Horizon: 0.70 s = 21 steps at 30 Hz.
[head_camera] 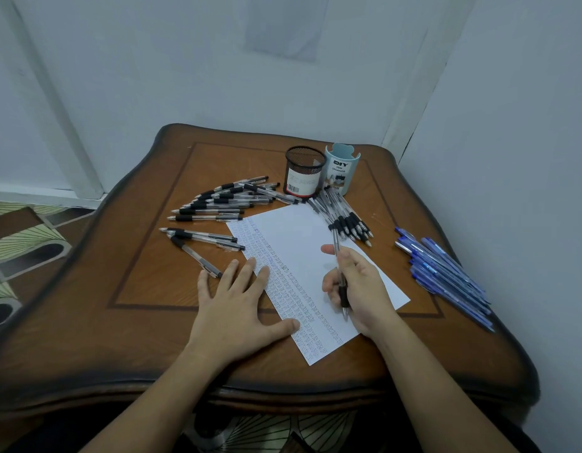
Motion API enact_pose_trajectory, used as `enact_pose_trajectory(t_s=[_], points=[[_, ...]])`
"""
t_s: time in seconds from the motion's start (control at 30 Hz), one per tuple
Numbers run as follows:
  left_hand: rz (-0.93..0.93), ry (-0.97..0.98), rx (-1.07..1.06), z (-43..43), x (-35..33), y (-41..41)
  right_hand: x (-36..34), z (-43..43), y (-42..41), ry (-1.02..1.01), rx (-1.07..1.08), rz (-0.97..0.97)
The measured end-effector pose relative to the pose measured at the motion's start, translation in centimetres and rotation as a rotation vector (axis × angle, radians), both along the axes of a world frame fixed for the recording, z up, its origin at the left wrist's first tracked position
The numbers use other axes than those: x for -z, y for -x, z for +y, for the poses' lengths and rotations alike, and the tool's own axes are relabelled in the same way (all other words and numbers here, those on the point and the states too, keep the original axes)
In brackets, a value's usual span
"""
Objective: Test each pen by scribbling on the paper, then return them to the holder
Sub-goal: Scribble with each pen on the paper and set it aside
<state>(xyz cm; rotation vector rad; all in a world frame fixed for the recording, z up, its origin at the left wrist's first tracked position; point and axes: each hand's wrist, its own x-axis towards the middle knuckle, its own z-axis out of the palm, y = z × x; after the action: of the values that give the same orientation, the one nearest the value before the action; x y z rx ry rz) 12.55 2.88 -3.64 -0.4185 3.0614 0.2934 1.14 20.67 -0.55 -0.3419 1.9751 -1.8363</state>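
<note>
Paper [302, 237]: white sheet, slanted mid-table [146, 289]; rows of small scribbles along its left side, illegible.
Left hand [232, 308]: flat, fingers straight and spread, fingertips and thumb pressing the paper's left edge.
Right hand [361, 286]: fingers curled round a pen [336, 245], clear barrel, black grip, tip down at the paper.
Mesh holder [304, 171]: black, white barcode label, text unreadable; far side of table.
Blue holder [342, 170]: printed "DIY DESK ORGANIZER"; just right of mesh holder.
Black-grip pens [224, 201]: loose, left of paper.
Second pen cluster [345, 214]: before the holders.
Blue pens [446, 273]: table's right edge.
</note>
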Motion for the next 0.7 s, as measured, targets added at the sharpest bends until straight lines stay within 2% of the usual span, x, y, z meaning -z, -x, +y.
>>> enact_pose_trajectory(t_s=[0.23, 0.33, 0.4, 0.6, 0.7], points=[[-0.007, 0.009, -0.002, 0.0, -0.2, 0.0, -0.5, -0.4, 0.5, -0.037, -0.008, -0.058], [-0.014, -0.004, 0.0, 0.0, -0.5, 0.0, -1.4, -0.3, 1.6, -0.114, 0.001, -0.02], [-0.019, -0.012, 0.006, 0.0, -0.7, 0.0, -2.1, -0.4, 3.2, -0.2, 0.006, 0.073], [-0.04, -0.015, 0.015, -0.1, -0.8, -0.2, -3.3, -1.8, 10.0, -0.499, 0.084, 0.52], [-0.042, -0.023, 0.016, -0.1, -0.8, -0.1, -4.0, -2.5, 12.5, -0.596, 0.131, 0.563]])
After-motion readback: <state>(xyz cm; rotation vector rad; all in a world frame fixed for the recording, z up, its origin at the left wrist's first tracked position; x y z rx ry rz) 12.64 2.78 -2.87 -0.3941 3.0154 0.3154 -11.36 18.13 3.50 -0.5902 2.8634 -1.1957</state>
